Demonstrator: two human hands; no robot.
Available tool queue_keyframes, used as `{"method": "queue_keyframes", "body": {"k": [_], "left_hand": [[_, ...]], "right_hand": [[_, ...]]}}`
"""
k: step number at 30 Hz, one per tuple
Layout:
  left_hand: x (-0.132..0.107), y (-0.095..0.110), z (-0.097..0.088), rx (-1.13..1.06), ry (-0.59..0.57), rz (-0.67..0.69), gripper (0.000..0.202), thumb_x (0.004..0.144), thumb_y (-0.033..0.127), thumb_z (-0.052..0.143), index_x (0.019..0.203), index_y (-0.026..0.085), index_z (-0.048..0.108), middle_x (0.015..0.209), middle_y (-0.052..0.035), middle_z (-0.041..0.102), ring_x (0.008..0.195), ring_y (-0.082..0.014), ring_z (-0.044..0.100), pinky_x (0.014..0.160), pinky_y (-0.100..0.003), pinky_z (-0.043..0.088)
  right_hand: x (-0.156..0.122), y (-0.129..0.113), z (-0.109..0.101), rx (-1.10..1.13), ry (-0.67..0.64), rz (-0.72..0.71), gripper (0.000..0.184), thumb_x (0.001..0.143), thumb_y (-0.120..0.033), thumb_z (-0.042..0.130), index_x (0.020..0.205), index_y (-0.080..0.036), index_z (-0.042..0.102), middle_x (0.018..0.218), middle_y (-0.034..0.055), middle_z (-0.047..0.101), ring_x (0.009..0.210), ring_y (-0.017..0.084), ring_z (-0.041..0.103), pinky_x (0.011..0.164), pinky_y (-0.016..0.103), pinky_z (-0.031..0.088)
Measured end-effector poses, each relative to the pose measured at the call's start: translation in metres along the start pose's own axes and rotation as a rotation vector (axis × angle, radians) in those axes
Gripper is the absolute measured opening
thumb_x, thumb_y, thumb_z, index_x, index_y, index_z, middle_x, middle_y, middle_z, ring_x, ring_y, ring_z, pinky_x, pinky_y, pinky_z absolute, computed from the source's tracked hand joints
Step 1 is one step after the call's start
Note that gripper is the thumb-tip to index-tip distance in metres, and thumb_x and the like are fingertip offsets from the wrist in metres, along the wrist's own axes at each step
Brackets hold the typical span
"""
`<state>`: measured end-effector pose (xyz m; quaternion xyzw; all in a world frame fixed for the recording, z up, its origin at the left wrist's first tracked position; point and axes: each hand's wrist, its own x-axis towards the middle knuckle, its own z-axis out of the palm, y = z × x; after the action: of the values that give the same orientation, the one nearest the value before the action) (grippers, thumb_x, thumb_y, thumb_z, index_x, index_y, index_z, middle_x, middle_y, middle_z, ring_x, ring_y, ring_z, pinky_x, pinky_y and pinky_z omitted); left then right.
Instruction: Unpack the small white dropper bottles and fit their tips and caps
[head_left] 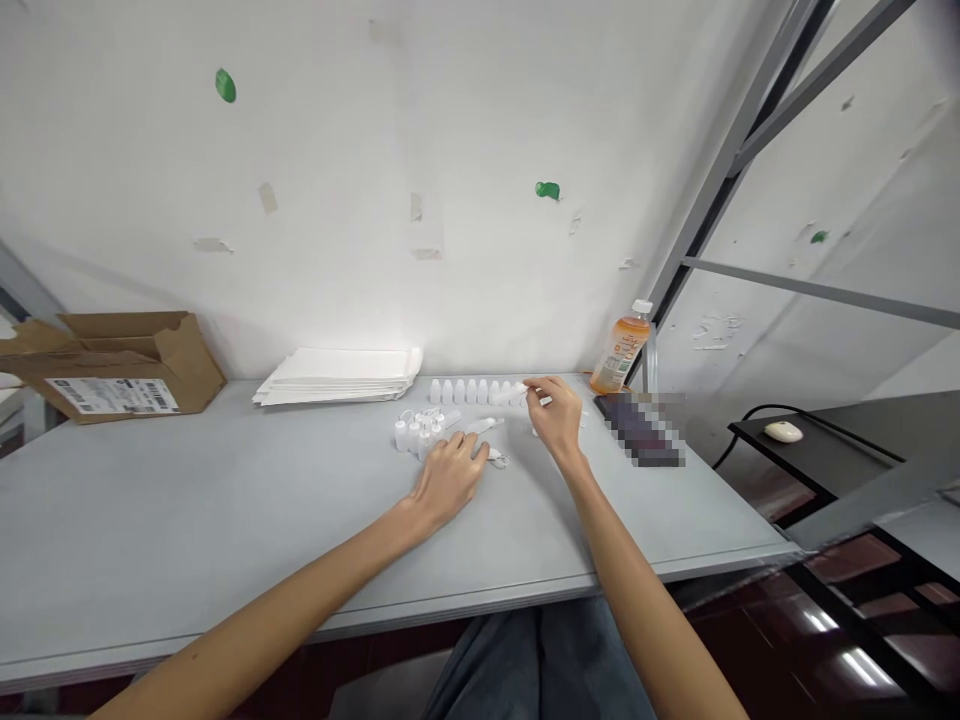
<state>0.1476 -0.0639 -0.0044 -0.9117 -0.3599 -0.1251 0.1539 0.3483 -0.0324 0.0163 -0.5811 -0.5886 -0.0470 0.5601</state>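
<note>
My right hand (556,412) is raised over the table with thumb and fingers pinched on a slim whitish plastic piece (510,394), which points left. Just behind it stands a row of small white dropper bottles (459,391). My left hand (452,473) rests on the tabletop with its fingers curled. A small white cap with a loop (496,457) shows beside its thumb; what lies under the fingers is hidden. Left of that hand stands a cluster of small white bottles with looped caps (413,434). A translucent white piece (481,426) lies between the hands.
On the grey table (225,520), an opened cardboard box (180,375) stands far left, and a stack of white envelopes (341,375) lies against the wall. At right are an orange drink bottle (621,350) and a pixelated dark object (645,430). A metal frame (720,190) rises beyond.
</note>
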Motion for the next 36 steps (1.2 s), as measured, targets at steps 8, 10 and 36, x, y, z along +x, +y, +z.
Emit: {"method": "queue_keyframes", "body": {"k": [8, 10, 36], "left_hand": [[0.017, -0.002, -0.003, -0.119, 0.462, 0.001, 0.041, 0.087, 0.008, 0.041, 0.123, 0.013, 0.060, 0.124, -0.0152, 0.064, 0.110, -0.0269, 0.061, 0.084, -0.040, 0.054], [0.018, 0.000, 0.001, -0.142, 0.535, 0.029, 0.043, 0.089, 0.008, 0.039, 0.128, 0.010, 0.057, 0.131, -0.0178, 0.060, 0.126, -0.0299, 0.053, 0.098, -0.045, 0.049], [0.015, -0.002, -0.001, -0.968, 0.314, -0.451, 0.025, 0.091, 0.030, 0.053, 0.098, 0.018, 0.073, 0.070, -0.0021, 0.069, 0.056, -0.0138, 0.058, 0.057, -0.025, 0.046]], "right_hand": [[-0.011, -0.008, 0.013, 0.038, -0.157, 0.024, 0.026, 0.078, -0.016, 0.049, 0.083, -0.020, 0.074, 0.087, 0.0063, 0.072, 0.070, 0.017, 0.065, 0.070, 0.031, 0.051], [-0.015, -0.013, 0.008, 0.096, -0.207, 0.009, 0.026, 0.077, -0.016, 0.050, 0.083, -0.020, 0.075, 0.086, 0.0059, 0.073, 0.071, 0.017, 0.066, 0.065, 0.028, 0.051], [-0.033, -0.024, 0.009, -0.198, -0.464, -0.316, 0.029, 0.089, -0.016, 0.045, 0.097, -0.020, 0.072, 0.091, 0.0078, 0.072, 0.067, 0.014, 0.061, 0.059, 0.024, 0.040]]}}
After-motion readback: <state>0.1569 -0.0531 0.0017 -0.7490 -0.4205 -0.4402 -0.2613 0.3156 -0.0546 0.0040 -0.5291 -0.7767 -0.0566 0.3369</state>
